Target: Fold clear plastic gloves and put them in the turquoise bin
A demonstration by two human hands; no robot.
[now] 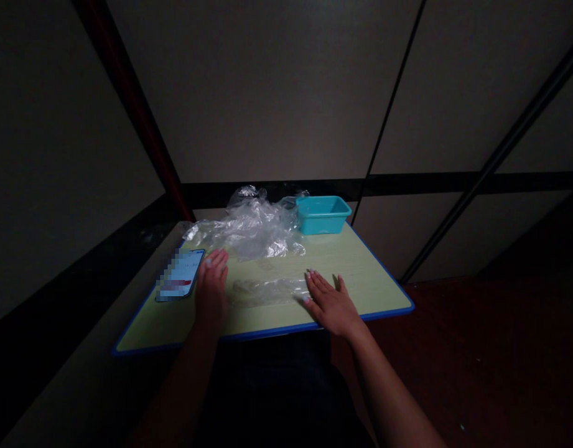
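A flat strip of clear plastic, apparently a folded bag, lies across the near middle of the table. At its right end my right hand rests palm down with the fingers spread, touching the plastic. By its left end is my left hand, slightly blurred, with its fingers stretched forward and nothing visible in it. I cannot tell whether the left hand touches the strip. Just left of that hand lies a phone with a lit screen. Behind the strip sits a crumpled heap of clear plastic bags.
A turquoise plastic basket stands at the back right, touching the bag heap. The small pale table has a blue rim. Panelled walls rise close behind it and on the left. Dark red floor shows at the right.
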